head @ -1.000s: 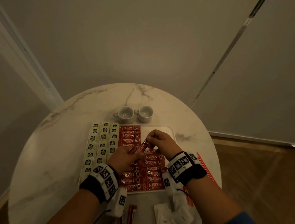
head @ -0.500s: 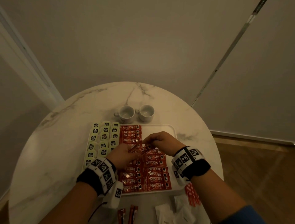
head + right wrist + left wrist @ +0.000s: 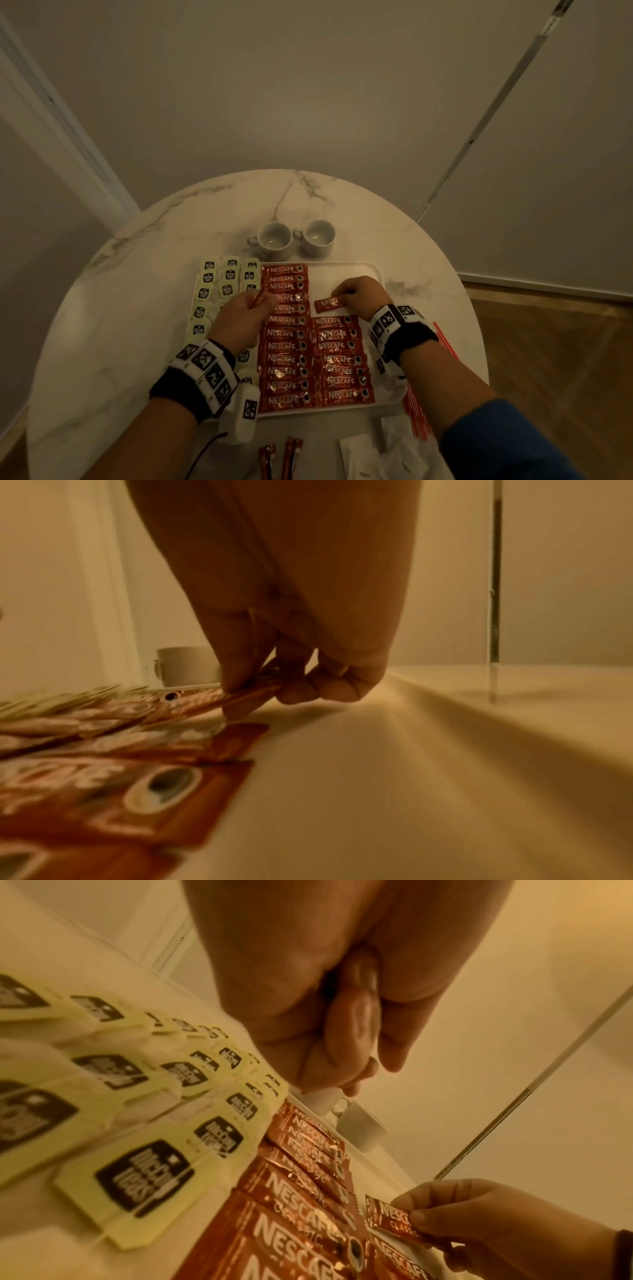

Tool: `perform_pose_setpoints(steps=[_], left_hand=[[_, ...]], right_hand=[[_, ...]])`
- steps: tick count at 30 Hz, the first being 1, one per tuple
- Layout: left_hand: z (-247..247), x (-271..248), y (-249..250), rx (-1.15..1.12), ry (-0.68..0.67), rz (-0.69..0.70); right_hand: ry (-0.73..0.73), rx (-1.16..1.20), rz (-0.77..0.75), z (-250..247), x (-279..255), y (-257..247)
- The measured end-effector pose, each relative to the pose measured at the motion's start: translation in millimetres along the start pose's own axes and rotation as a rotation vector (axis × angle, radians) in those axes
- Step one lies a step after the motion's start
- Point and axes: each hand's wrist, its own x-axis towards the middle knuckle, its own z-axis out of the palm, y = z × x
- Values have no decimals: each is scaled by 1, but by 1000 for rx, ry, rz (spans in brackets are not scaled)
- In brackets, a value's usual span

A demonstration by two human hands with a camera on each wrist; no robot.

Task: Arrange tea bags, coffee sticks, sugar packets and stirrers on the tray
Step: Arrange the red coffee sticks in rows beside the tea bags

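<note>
A white tray (image 3: pixel 346 270) on the round marble table holds rows of pale green tea bags (image 3: pixel 219 277) at its left and two columns of red Nescafe coffee sticks (image 3: pixel 284 346). My right hand (image 3: pixel 359 294) pinches one coffee stick (image 3: pixel 327 304) by its right end, low over the bare tray just above the right column (image 3: pixel 342 359). That pinched coffee stick (image 3: pixel 394 1221) also shows in the left wrist view. My left hand (image 3: pixel 245 315) curls around another red coffee stick (image 3: pixel 258 299) over the tea bags and left column.
Two white cups (image 3: pixel 296 238) stand just beyond the tray. Near the table's front edge lie two loose coffee sticks (image 3: pixel 281 457), white sugar packets (image 3: pixel 373 455) and red stirrers (image 3: pixel 416 414) at the tray's right. The wall rises close behind the table.
The hands were together over the tray's middle on the coffee sticks. They have parted: the right carried one stick right and down to the tray, the left drew back left with another.
</note>
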Motion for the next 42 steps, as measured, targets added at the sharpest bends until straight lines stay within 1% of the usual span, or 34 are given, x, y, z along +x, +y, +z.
perform_pose_setpoints(steps=[3, 7, 14, 26, 30, 33, 37, 40, 42], left_hand=[[-2, 0, -2, 15, -1, 0], [1, -3, -3, 73, -39, 0], [8, -15, 4, 9, -63, -24], [9, -9, -7, 33, -68, -66], [8, -7, -10, 53, -68, -36], [8, -7, -10, 50, -86, -55], [12, -6, -8, 90, -76, -31], [12, -6, -6, 107, -78, -26], [15, -7, -2, 44, -129, -54]], right_hand=[[37, 18, 17, 5, 4, 2], [29, -45, -5, 8, 6, 1], [14, -147, -43, 9, 5, 2], [-1, -202, -73, 14, 6, 4], [-5, -203, -81, 14, 6, 5], [-9, -193, -83, 14, 7, 7], [-5, -170, -90, 15, 6, 9], [33, -52, -90, 11, 1, 9], [79, 34, -100, 5, -4, 5]])
